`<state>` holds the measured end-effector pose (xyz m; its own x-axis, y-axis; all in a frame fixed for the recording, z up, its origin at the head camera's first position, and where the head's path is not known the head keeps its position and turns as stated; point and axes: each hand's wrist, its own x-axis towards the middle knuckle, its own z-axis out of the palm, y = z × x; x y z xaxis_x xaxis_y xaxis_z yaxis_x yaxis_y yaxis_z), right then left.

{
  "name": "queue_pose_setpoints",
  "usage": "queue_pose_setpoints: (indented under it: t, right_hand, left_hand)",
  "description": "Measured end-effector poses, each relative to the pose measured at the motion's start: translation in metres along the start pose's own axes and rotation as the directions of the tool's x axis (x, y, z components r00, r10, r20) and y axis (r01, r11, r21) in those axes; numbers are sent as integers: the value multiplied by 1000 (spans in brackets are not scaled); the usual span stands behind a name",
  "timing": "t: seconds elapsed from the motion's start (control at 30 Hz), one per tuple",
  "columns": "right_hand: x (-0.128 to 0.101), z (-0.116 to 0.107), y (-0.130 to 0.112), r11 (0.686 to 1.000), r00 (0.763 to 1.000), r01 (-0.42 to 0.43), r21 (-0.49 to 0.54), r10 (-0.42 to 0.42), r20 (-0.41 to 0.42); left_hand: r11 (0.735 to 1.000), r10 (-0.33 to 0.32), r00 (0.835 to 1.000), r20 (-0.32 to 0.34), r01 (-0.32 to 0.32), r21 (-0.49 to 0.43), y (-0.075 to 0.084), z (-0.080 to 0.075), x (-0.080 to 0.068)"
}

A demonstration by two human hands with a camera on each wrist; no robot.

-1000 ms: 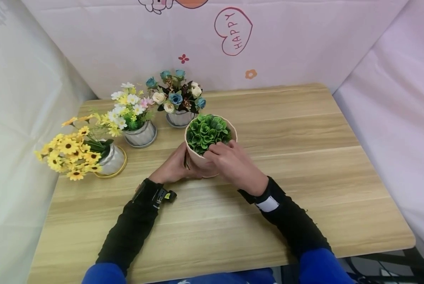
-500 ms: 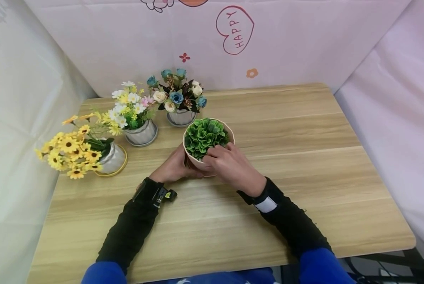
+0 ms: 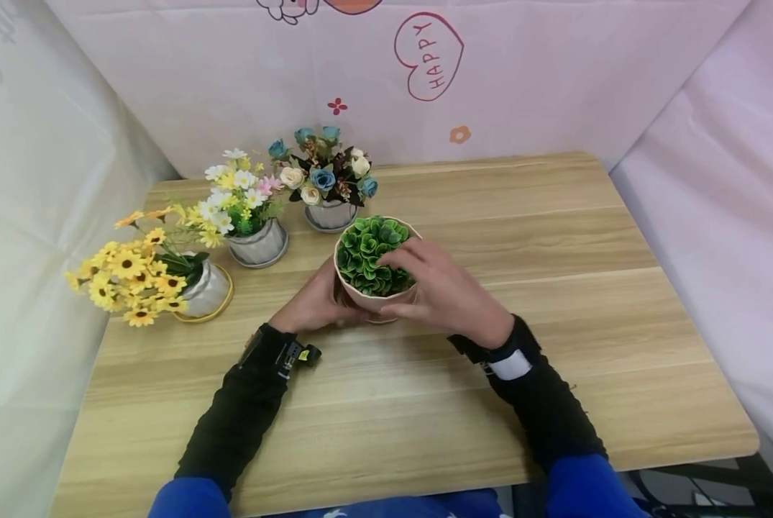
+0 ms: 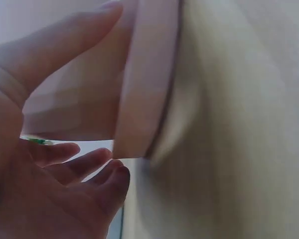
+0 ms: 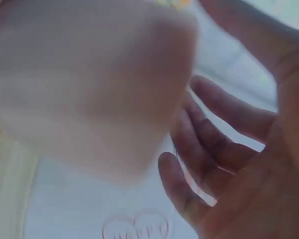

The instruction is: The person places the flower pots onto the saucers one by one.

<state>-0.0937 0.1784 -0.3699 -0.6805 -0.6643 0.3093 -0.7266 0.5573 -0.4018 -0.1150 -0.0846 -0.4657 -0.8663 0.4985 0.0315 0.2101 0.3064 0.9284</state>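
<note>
A pale pink pot (image 3: 368, 301) filled with green leaves (image 3: 365, 253) stands mid-table, tipped slightly toward me. My left hand (image 3: 313, 306) cups its left side. In the left wrist view the thumb (image 4: 55, 55) lies along the pot wall (image 4: 147, 74) and the other fingers (image 4: 97, 172) curl below its raised base. My right hand (image 3: 441, 291) reaches over from the right, its fingers spread across the leaves and its thumb near the pot's front. The right wrist view shows those fingers (image 5: 214, 144) loose and apart beside the blurred pot (image 5: 84, 84).
Three more flower pots line the left back of the wooden table (image 3: 554, 288): yellow daisies (image 3: 130, 277), a white and yellow mix (image 3: 244, 208), and blue and cream roses (image 3: 324, 180). Pink cloth walls with a "HAPPY" heart (image 3: 428, 54) enclose the table.
My right hand has slid from the pot's near rim up and right, so its fingers now lie over the leaves. The left hand has stayed on the pot.
</note>
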Motion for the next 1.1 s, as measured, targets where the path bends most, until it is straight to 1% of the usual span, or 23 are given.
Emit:
queue_pose_setpoints:
  t: [0.1, 0.17, 0.23, 0.3, 0.37, 0.4, 0.5, 0.57, 0.67, 0.77, 0.83, 0.93, 1.1]
  right_hand:
    - [-4, -18, 12, 996, 997, -59, 72, 62, -40]
    - [-8, -27, 21, 983, 991, -129, 129, 133, -23]
    - [-10, -32, 32, 960, 977, -214, 183, 212, 26]
    - [-10, -32, 44, 929, 955, -294, 226, 276, 107]
    - [-9, -26, 56, 897, 929, -357, 261, 310, 202]
    - [-8, -22, 62, 886, 920, -370, 278, 308, 243]
    - [-3, -5, 74, 855, 903, -381, 351, 263, 340]
    - [0, 6, 77, 840, 908, -360, 405, 215, 361]
    - [3, 19, 79, 828, 925, -311, 467, 150, 349]
    - [5, 29, 79, 823, 945, -260, 506, 108, 310]
    - [5, 33, 79, 814, 954, -236, 531, 91, 286]
    - [5, 36, 78, 805, 959, -231, 547, 94, 268]
    - [4, 38, 78, 800, 958, -247, 547, 116, 262]
  left_hand:
    - [1000, -15, 1000, -7, 15, 16, 4, -2, -1]
    - [999, -25, 1000, -7, 25, 25, 7, -3, -1]
    - [999, -34, 999, -8, 34, 33, 8, -4, -1]
    - [999, -37, 999, -6, 37, 34, 8, -4, -2]
    - [999, -38, 999, -5, 38, 26, 8, -3, -2]
    - [999, -37, 999, -3, 37, 21, 7, -3, -3]
    - [999, -30, 1000, -1, 30, 12, 7, -2, -4]
    - [1000, -25, 1000, -3, 25, 1, 8, -2, -4]
    - [999, -34, 999, -4, 34, 1, 11, -4, -6]
    - [999, -48, 999, 1, 48, 11, 16, -6, -7]
    - [999, -44, 999, 5, 44, 12, 17, -5, -6]
    - [1000, -26, 1000, 4, 26, 5, 20, -3, -5]
    - [1000, 0, 1000, -10, 0, -18, 24, 2, -3]
